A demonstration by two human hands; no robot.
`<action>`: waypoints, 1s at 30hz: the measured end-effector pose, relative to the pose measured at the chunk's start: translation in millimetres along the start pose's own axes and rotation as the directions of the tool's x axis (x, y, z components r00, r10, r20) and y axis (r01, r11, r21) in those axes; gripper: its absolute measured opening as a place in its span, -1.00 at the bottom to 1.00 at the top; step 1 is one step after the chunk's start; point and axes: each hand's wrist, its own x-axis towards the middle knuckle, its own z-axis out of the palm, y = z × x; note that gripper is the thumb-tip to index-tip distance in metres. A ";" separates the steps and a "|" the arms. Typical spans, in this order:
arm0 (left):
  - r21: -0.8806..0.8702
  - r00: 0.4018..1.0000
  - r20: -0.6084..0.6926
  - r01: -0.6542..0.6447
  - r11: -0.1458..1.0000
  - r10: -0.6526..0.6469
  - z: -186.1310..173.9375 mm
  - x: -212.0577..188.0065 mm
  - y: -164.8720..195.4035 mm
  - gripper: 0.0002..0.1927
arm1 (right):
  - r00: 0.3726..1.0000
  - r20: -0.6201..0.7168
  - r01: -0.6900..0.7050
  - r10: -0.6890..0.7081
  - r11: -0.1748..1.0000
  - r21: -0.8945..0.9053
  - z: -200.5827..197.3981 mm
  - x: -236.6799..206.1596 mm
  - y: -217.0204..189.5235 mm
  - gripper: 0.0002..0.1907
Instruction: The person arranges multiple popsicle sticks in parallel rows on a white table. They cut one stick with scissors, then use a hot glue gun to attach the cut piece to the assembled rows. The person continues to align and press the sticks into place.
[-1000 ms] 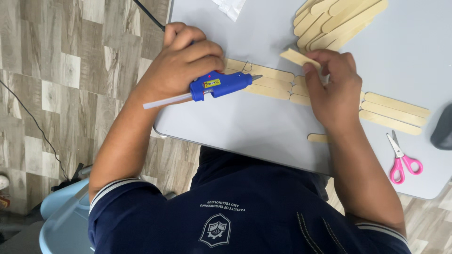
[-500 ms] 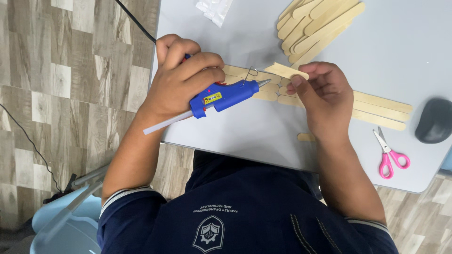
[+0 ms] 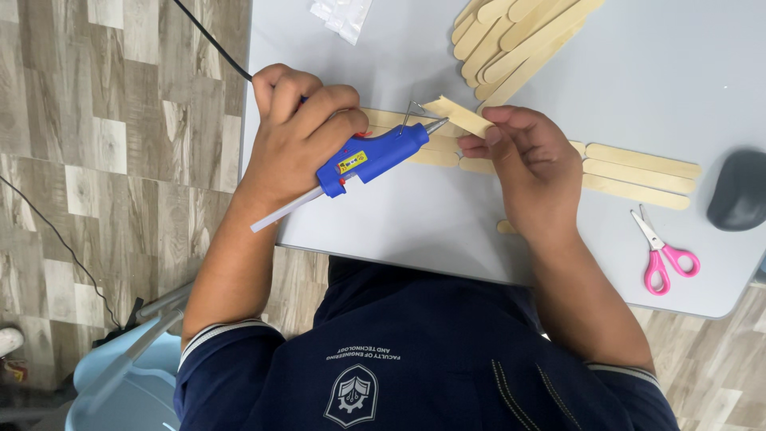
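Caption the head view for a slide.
Left hand aims blue glue gun at wooden stick held by right hand.

Overhead view: a pale grey table [image 3: 654, 72] with a rounded near-left corner is occupying the right and far part of the scene. Wood-look floor tiles [image 3: 104, 144] in grey and beige are showing at left and near right. A light blue plastic chair [image 3: 120, 383] is standing near left. Soft, even light is falling across the tabletop.
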 end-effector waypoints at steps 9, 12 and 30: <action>0.008 1.000 0.009 0.004 1.000 -0.005 3.7 -2.2 -3.1 -0.83 | 1.000 0.015 0.014 -0.014 1.000 0.001 0.8 -0.8 0.7 -0.77; -0.001 1.000 0.023 0.017 1.000 -0.017 2.3 -3.0 -3.0 -0.81 | 1.000 0.011 0.008 -0.008 1.000 -0.020 0.8 -1.0 0.8 -0.76; 0.016 0.998 0.038 0.042 0.999 -0.043 0.7 -3.6 -3.9 -0.79 | 0.998 -0.023 0.054 -0.055 0.998 -0.013 -2.7 -3.1 3.0 -0.79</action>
